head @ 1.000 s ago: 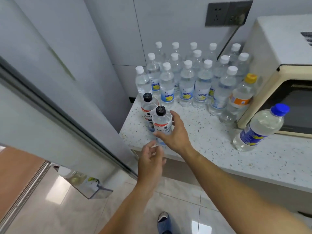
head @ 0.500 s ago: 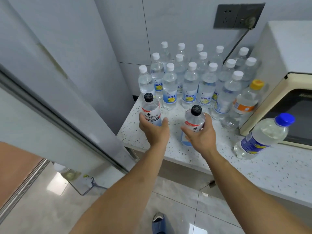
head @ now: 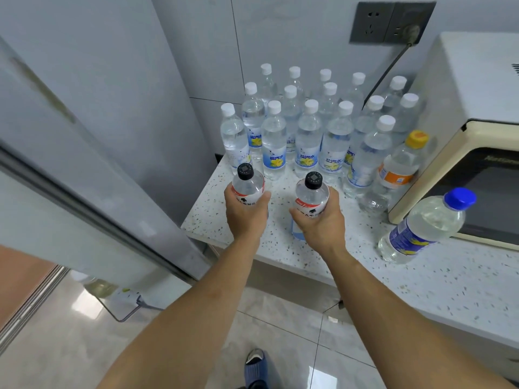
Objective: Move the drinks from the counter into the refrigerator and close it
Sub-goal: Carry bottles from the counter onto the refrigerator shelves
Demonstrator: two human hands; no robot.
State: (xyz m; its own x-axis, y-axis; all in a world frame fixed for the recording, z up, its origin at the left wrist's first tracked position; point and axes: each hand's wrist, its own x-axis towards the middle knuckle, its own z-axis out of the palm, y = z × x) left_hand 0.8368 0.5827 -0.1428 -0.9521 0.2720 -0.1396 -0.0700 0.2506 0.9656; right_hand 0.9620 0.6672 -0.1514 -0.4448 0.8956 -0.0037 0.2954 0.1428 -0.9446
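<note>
Head view | left hand point(head: 245, 217) grips a black-capped bottle point(head: 248, 184) upright over the bench point(head: 351, 265) near edge | right hand point(head: 318, 224) grips a second black-capped bottle point(head: 311, 195) just beside it | white-capped bottles point(head: 307, 136) stand clustered behind | refrigerator door point(head: 84, 169) at left

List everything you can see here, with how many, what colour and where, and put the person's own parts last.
black-cap bottles: two, clear with red-and-white labels, one in each hand over the counter's front edge
white-cap bottles: about sixteen, clear with blue-yellow labels, clustered at the counter's back
orange-cap bottle: one, clear, beside the oven
blue-cap bottle: one, clear, in front of the oven
counter: one, white speckled, right
oven: one, cream, far right
wall socket: one, dark grey, above
refrigerator door: grey, open, left
left hand: grip round one black-cap bottle
right hand: grip round the other
</note>
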